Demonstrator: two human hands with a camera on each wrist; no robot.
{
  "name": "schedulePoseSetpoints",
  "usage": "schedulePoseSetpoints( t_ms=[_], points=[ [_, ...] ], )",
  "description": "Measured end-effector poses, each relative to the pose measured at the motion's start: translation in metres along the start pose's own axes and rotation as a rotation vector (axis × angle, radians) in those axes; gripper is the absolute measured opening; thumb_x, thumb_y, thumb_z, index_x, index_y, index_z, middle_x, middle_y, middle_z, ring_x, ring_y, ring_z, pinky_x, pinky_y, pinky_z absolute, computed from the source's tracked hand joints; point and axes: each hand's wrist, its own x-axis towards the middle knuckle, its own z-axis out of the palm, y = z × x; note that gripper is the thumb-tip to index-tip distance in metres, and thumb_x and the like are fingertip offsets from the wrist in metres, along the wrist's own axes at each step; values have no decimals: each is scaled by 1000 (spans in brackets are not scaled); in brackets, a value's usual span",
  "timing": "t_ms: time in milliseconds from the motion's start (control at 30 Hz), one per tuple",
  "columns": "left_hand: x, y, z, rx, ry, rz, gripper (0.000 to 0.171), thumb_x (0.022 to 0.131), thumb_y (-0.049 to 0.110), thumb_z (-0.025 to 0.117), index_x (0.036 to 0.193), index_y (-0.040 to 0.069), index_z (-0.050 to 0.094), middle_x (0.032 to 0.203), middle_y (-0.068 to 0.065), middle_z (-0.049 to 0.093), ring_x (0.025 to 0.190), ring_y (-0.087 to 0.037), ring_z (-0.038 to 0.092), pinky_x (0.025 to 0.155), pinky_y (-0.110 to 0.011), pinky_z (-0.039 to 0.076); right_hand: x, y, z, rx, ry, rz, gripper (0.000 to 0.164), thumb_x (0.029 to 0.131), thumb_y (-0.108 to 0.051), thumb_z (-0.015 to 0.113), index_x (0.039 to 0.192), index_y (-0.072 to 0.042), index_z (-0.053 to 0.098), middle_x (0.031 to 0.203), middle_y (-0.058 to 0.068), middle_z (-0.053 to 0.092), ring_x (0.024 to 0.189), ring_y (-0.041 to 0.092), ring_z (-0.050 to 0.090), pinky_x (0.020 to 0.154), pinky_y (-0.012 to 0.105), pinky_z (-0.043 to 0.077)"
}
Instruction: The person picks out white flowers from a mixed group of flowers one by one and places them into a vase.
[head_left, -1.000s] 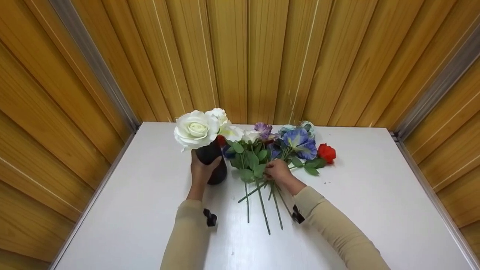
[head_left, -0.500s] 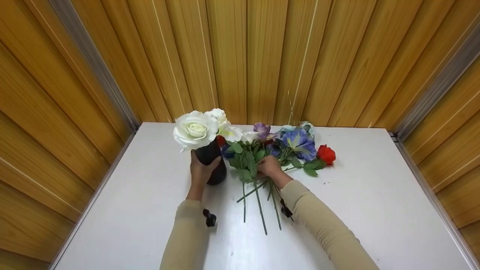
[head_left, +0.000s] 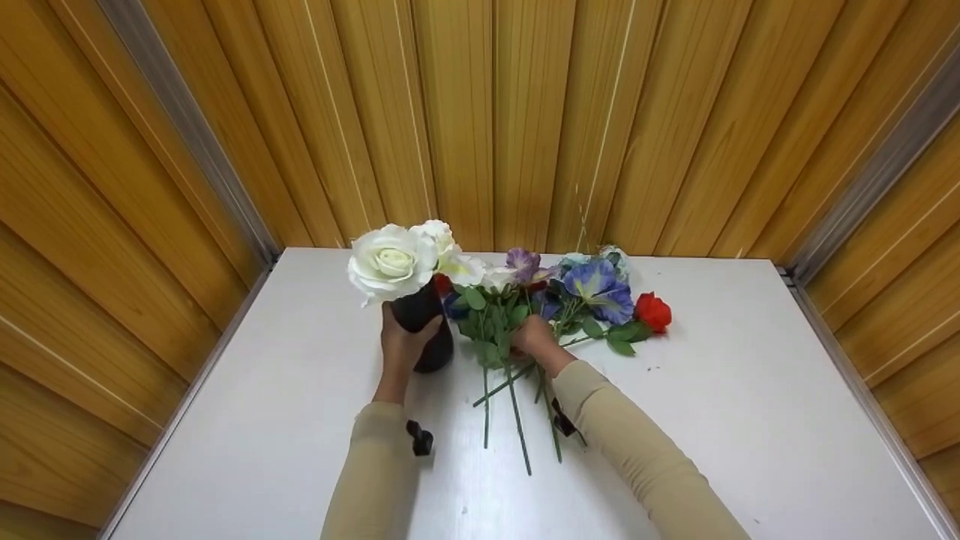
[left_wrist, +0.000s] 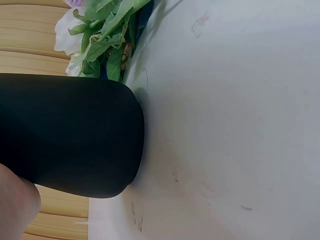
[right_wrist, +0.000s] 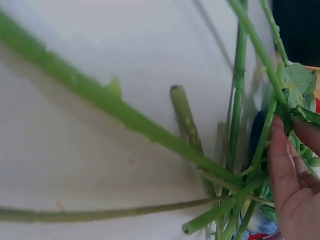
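Note:
My left hand grips a black vase that stands upright on the table. A large white rose rises over the vase's mouth, which is hidden. To the right of the vase lies a heap of artificial flowers with green leaves and long stems. My right hand reaches into this heap; in the right wrist view its thumb and fingers pinch a green flower stem. Which bloom that stem carries is hard to tell. The left wrist view shows the vase's base on the tabletop.
Blue flowers, a purple flower and a red rose lie at the back right of the white table. Several stems point toward the front. Wood-patterned walls enclose the back and sides.
My right hand has moved a little left, deeper into the leaves, and the stems there have shifted slightly left. The left hand and vase have stayed in place.

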Motion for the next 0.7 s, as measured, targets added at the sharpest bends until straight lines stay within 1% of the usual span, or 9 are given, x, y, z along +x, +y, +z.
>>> schedulePoseSetpoints(
  t_ms=[67,133,233,300,367,467,533,633,700],
  points=[
    [0,0,0,10,-1,-3,80,81,22,86,141,0,38,139,-26,56,135,-39,54,118,-53,42,1,5,0,112,-41,-9,33,81,2,57,52,-9,44,51,5,53,54,20,60,55,31,51],
    [-1,1,0,17,-2,-6,77,81,22,85,139,1,39,136,-26,57,132,-39,55,117,-53,43,23,29,9,266,-100,-64,26,79,0,60,55,-6,54,56,9,64,55,21,67,54,32,57],
    [-1,1,0,19,-8,-6,76,82,23,85,138,1,39,136,-25,57,133,-39,55,117,-53,43,30,40,12,415,-177,-19,17,84,-2,65,67,-2,66,67,12,72,65,23,74,66,38,64],
    [-2,1,0,15,-12,-4,75,82,22,84,138,0,39,136,-25,57,133,-39,54,117,-53,43,29,38,11,453,-195,51,13,87,-3,67,74,-2,69,67,9,71,68,21,73,74,41,65],
    [-2,1,0,2,-15,-5,76,83,22,84,139,0,39,137,-25,57,134,-39,54,117,-53,43,3,16,-2,453,-192,134,8,90,-2,68,84,2,72,72,8,72,73,20,74,87,43,64],
    [-2,0,0,-10,-14,-9,78,82,21,84,142,1,38,139,-25,56,136,-39,53,118,-53,42,-19,2,-17,489,-224,146,9,91,-4,68,91,3,75,72,3,71,70,13,72,92,42,62],
    [-2,0,0,-12,-11,-9,80,82,21,85,143,1,38,140,-25,55,136,-39,52,119,-53,41,-26,-2,-25,503,-250,144,10,92,-7,69,90,0,76,72,1,72,70,11,71,96,43,61],
    [-1,0,0,-4,-9,-2,79,82,21,85,142,0,38,138,-26,56,134,-39,53,117,-53,43,-30,-5,-32,495,-264,152,13,94,-12,68,86,-5,75,71,-2,71,69,9,70,104,48,57],
    [-1,0,-1,-1,-7,4,78,82,21,85,140,0,39,135,-27,57,132,-39,55,116,-53,44,-29,-5,-36,497,-258,145,14,96,-11,67,86,-3,74,71,-1,71,68,9,71,105,48,56]
  ],
)
